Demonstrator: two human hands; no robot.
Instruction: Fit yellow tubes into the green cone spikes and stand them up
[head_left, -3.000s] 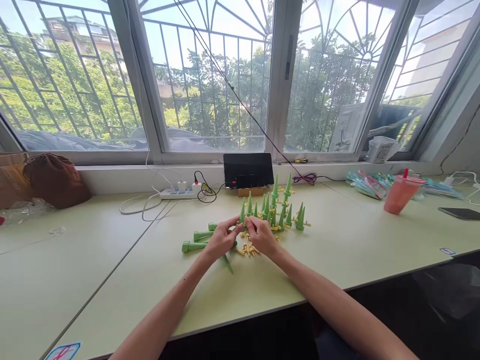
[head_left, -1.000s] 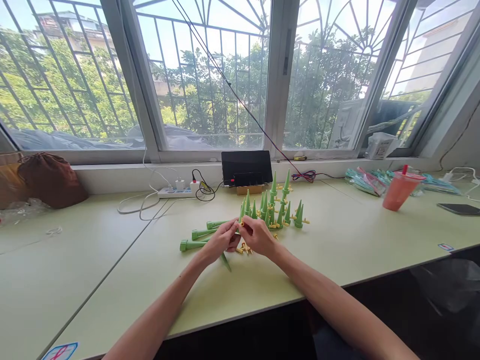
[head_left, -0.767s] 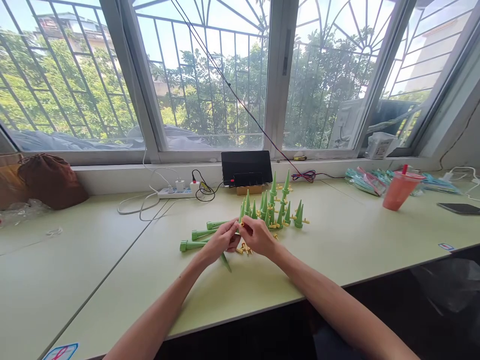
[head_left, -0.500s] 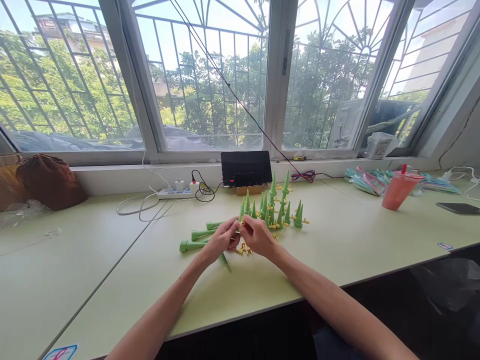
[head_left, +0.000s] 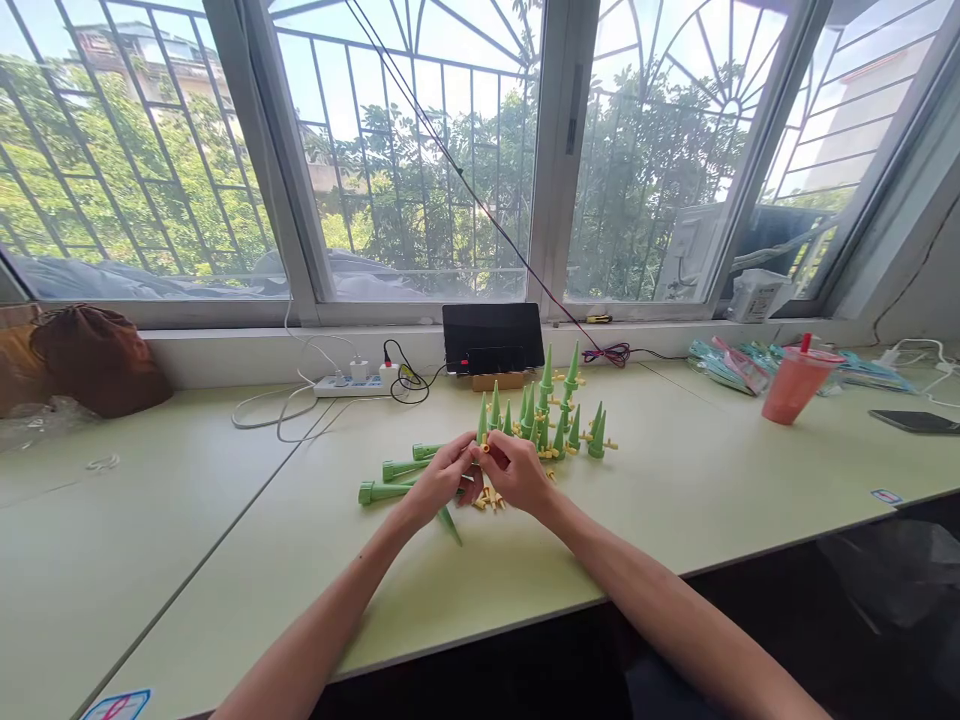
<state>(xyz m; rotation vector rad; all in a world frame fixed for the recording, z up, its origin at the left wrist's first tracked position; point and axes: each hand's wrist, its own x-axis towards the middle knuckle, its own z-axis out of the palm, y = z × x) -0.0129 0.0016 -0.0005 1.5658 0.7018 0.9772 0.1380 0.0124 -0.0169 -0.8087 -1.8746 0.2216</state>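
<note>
My left hand is closed round a green cone spike whose tip points down toward me. My right hand pinches a small yellow fitting against the spike's upper end, fingertips of both hands meeting there. Loose yellow fittings lie on the table just under my hands. Behind them stand several upright green spikes, some with yellow fittings on their sides. Left of my hands lie three green spikes on their sides.
A black tablet leans at the sill, with a power strip and cables to its left. An orange lidded cup, coloured packets and a phone sit at right. A brown bag rests at far left.
Both hands stay together at the same spot, with only slight finger movement on the fitting. The view has shifted a little.
</note>
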